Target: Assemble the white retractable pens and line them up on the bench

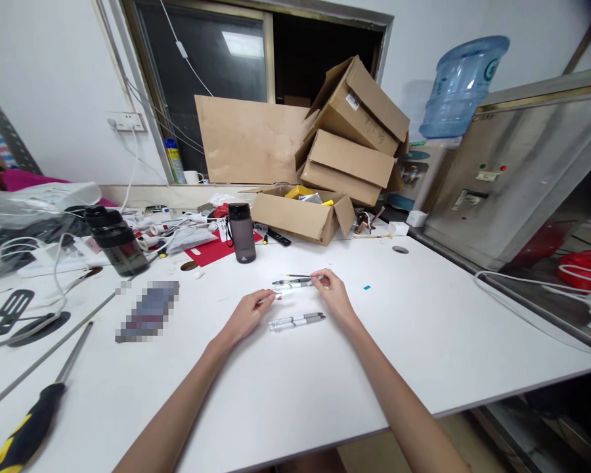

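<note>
My left hand (253,311) is closed in a pinch over the white table (325,387). A small pale piece with a reddish end shows at its fingertips, too small to name. Just to the right, my right hand (333,293) is also closed, thumb and fingers pinching the right end of a slim pen part. Beside its fingertips lie a thin dark pen refill (294,276) and a white-and-grey pen barrel (295,284), side by side. Nearer to me, between my forearms, several white-and-grey pens (298,321) lie close together on the table, touching neither hand.
A dark water bottle (241,233) and an open cardboard box (295,217) stand behind my hands. At left are another bottle (118,242), a blurred-out rectangular item (150,312) and a screwdriver (34,420). A blue scrap (367,287) lies right of my right hand.
</note>
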The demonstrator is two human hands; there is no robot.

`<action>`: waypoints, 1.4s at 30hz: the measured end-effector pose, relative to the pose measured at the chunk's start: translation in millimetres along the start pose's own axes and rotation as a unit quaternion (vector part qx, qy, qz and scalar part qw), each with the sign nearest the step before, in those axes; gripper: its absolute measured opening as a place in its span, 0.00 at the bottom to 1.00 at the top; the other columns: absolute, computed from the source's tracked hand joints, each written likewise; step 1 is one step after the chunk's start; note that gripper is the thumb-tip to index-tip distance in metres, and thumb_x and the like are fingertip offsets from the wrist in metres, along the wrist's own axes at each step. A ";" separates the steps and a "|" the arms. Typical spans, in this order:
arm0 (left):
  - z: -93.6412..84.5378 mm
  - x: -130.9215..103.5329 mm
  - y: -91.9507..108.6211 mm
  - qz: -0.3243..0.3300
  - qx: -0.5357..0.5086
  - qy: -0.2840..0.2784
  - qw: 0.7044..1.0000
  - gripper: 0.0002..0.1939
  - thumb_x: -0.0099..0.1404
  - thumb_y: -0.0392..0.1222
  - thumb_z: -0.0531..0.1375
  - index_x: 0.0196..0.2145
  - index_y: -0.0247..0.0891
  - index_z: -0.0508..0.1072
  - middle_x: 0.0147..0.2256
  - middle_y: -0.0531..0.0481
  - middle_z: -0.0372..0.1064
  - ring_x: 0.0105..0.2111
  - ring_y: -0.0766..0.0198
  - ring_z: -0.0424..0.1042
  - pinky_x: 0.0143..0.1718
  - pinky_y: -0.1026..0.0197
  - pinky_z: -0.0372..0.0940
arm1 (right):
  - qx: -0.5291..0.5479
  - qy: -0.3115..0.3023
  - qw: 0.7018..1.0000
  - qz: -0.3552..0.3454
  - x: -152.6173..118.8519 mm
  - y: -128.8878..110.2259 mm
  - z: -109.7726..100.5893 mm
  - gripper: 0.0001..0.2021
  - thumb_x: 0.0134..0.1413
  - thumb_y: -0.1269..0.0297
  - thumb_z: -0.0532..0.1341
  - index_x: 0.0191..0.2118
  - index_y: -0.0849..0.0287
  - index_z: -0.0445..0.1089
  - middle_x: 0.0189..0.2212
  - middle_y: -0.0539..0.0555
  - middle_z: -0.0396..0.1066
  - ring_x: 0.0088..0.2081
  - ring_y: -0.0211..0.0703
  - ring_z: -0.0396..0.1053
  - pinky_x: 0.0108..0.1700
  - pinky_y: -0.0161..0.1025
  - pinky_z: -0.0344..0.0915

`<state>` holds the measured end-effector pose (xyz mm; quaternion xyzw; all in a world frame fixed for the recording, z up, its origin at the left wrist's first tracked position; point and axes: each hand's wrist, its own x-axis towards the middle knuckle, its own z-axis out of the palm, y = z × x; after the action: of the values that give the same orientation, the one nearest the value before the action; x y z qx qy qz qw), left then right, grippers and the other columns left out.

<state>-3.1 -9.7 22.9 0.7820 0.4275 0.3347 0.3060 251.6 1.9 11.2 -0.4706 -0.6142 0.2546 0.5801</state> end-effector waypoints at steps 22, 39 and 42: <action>-1.7 1.2 -8.5 0.003 0.064 -0.006 0.998 0.23 0.74 0.56 0.49 0.48 0.42 0.79 0.47 0.46 0.77 0.48 0.50 0.71 0.54 0.52 0.61 | 0.033 -0.012 0.999 0.039 -0.1 -3.8 0.3 0.16 0.56 0.49 0.63 0.32 0.58 0.74 0.31 0.54 0.75 0.34 0.45 0.71 0.41 0.40 0.64; -2.1 1.5 -10.4 0.019 0.059 0.000 0.998 0.22 0.75 0.55 0.49 0.45 0.41 0.78 0.45 0.46 0.76 0.47 0.51 0.71 0.53 0.52 0.61 | 0.076 0.030 0.993 0.090 2.5 -9.9 -5.0 0.30 0.58 0.37 0.57 0.18 0.58 0.70 0.19 0.54 0.68 0.23 0.40 0.63 0.32 0.39 0.60; -2.2 1.5 -10.8 0.021 0.054 0.002 0.998 0.21 0.75 0.55 0.49 0.45 0.41 0.78 0.45 0.45 0.75 0.47 0.51 0.70 0.53 0.52 0.61 | 0.075 0.033 0.992 0.091 2.7 -10.0 -5.0 0.31 0.57 0.36 0.57 0.17 0.58 0.70 0.19 0.54 0.68 0.22 0.40 0.62 0.31 0.39 0.60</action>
<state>-9.2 -3.1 16.3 0.8055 0.4290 0.3190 0.2556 253.8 -1.1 22.0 -0.4877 -0.5282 0.3364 0.6083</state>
